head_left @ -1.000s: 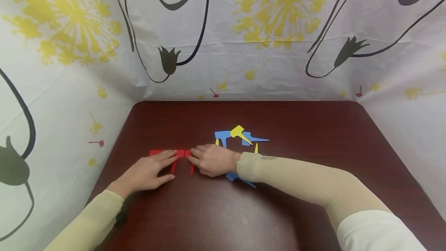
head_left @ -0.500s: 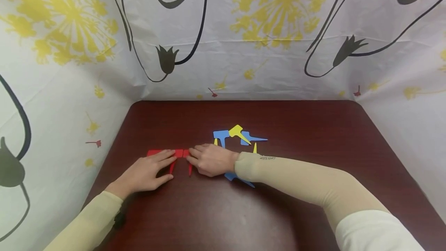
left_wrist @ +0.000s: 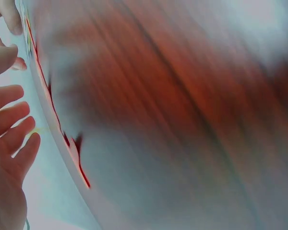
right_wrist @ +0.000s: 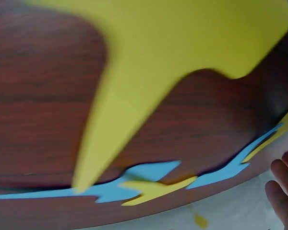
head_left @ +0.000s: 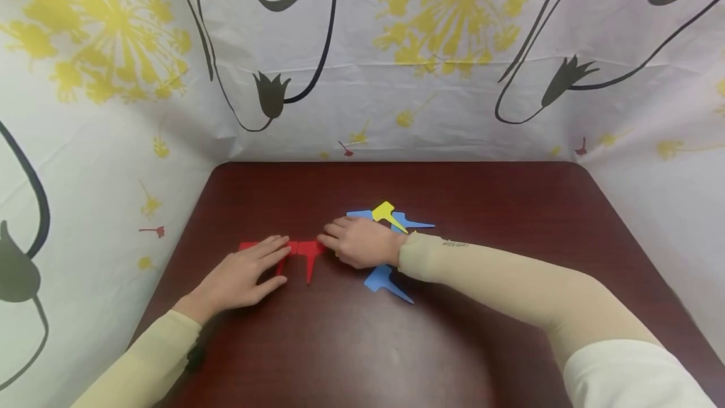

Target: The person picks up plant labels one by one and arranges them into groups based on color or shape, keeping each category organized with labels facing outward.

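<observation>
Left hand (head_left: 240,277) on my feed: fingers straight, thumb apart, laid over red tags (head_left: 309,250) lined up on table (head_left: 317,345). Right hand (head_left: 365,243) at row's right end (can't tell if it's pinching anything, sorry). Beyond it, yellow tag (head_left: 383,211) between blue tags (head_left: 416,225).

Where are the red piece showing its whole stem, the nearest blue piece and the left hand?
Red piece (head_left: 309,250): head view, on its wide end.
Nearest blue piece (head_left: 379,278): head view, on its wide end.
Left hand (head_left: 240,276): head view, on its back.
</observation>
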The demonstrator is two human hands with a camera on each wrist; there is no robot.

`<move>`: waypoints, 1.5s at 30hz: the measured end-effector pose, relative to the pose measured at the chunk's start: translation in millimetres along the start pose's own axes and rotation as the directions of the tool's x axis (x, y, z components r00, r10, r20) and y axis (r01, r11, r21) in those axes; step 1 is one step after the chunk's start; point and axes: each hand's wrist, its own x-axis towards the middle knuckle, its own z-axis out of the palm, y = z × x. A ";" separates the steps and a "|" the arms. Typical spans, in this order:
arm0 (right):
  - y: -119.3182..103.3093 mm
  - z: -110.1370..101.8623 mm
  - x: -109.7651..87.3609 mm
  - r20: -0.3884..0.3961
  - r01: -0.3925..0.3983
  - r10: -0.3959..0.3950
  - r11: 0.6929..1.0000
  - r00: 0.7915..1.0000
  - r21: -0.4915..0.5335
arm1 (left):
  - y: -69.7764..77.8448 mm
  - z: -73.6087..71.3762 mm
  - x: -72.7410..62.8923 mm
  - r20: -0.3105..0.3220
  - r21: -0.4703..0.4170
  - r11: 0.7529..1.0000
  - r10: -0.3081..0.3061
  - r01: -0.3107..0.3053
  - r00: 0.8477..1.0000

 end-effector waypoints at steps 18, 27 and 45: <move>28.5 5.4 -35.9 0.089 -0.040 0.044 0.998 0.995 -0.041 | 34.6 8.1 23.2 0.132 -0.061 0.996 -0.061 0.069 0.989; 38.1 0.7 -43.6 0.067 -0.030 0.031 0.999 0.997 -0.016 | 34.8 9.5 25.5 0.128 -0.068 0.995 -0.070 0.079 0.989; 50.1 -12.5 -54.0 0.318 -0.449 0.334 0.782 0.888 0.432 | 32.7 13.2 31.8 0.202 -0.034 0.997 -0.067 0.075 0.977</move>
